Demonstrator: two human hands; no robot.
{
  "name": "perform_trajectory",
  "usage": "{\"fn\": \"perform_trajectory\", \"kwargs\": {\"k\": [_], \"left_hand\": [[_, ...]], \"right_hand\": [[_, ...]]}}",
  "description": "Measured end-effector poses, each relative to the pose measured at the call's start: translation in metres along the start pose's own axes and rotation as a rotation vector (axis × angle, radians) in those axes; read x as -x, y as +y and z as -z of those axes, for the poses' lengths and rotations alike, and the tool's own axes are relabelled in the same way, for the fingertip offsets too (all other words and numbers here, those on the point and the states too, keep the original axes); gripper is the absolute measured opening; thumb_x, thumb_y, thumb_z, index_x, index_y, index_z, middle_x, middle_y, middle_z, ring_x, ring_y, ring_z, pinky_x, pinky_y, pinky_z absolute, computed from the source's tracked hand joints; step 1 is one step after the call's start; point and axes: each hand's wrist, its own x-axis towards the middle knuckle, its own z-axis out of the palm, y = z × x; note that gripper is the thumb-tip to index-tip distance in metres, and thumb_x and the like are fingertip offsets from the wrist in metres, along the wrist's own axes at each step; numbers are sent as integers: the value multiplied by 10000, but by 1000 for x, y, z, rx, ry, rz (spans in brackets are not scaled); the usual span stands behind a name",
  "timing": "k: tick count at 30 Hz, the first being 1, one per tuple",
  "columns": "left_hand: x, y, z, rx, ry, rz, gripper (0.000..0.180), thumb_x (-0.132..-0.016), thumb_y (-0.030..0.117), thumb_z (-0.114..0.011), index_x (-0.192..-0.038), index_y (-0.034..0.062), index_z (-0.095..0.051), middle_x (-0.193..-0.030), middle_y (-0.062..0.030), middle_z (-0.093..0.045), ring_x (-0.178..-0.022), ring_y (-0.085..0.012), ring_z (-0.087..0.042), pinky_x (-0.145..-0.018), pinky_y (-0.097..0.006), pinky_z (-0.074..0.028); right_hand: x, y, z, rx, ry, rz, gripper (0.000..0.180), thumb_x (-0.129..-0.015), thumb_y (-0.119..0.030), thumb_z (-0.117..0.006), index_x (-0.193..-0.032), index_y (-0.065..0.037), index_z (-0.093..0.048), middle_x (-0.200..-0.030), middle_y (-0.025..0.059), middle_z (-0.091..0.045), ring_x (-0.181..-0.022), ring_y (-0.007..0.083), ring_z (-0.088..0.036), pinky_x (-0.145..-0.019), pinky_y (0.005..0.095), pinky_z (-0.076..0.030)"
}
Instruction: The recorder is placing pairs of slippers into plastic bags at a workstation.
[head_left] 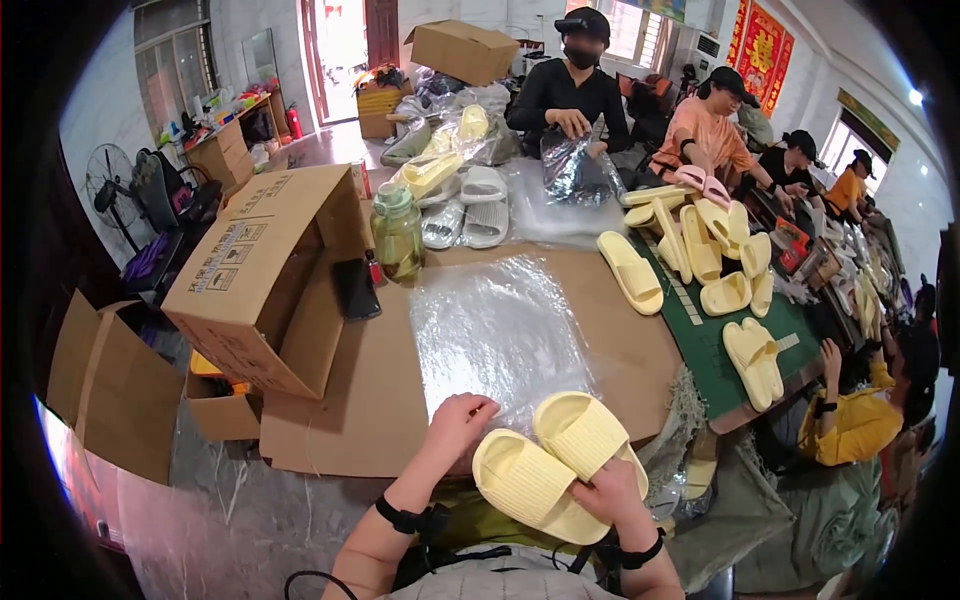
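A pair of pale yellow slippers (525,478) is in my right hand (612,492), whose fingers are tucked around their inner sides near the heels. The two slippers lie side by side, toes pointing away, just in front of my body. My left hand (462,422) rests at the near edge of a clear plastic bag (500,325), its fingers bent together on the film. The bag lies flat and shiny on the brown cardboard (345,425) covering the table. The slippers' toes come close to the bag's near right corner.
An open carton (250,285) stands left, beside a black phone (355,289) and a jar (397,235) of liquid. More yellow slippers (630,272) lie on a green mat (700,345) at right. Grey slippers (485,210) sit farther back. Across the table a person (572,100) handles plastic bags; others work at right.
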Motion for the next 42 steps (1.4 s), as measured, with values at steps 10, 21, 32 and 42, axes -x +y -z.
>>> {"fn": "perform_trajectory", "kwargs": {"k": [10,21,32,42], "left_hand": [[12,-10,-4,-158,-208,-87,326,-886,314,-701,-1097,68,-732,-1065,-147,-680,-989,-351,-627,-888,-437,-504],[29,2,-16,-412,-256,-144,242,-901,248,-657,-1093,106,-693,-1187,-104,-623,-1092,-325,-616,-893,-434,-535],[22,-13,-20,-364,-110,-173,245,-781,335,-797,-942,160,-738,-1082,-30,-613,-1095,-266,-565,-860,-411,-543],[9,-23,-21,-131,-66,-8,198,-840,304,-742,-874,112,-773,-1020,-75,-697,-1013,-317,-617,-889,-414,-509]], "right_hand": [[32,24,10,45,141,-325,289,-748,-214,-789,-1010,-103,-739,-822,112,-687,-651,292,-656,-581,414,-529],[70,44,30,-130,558,-497,349,-831,-211,-795,-1095,3,-712,-1057,160,-714,-941,353,-695,-786,398,-535],[34,7,11,-77,239,-214,378,-710,-177,-832,-1068,-84,-754,-907,107,-731,-775,295,-706,-681,387,-554],[22,-5,-5,-178,31,-154,365,-754,-202,-816,-1099,-108,-743,-975,119,-720,-834,310,-702,-707,396,-559]]}}
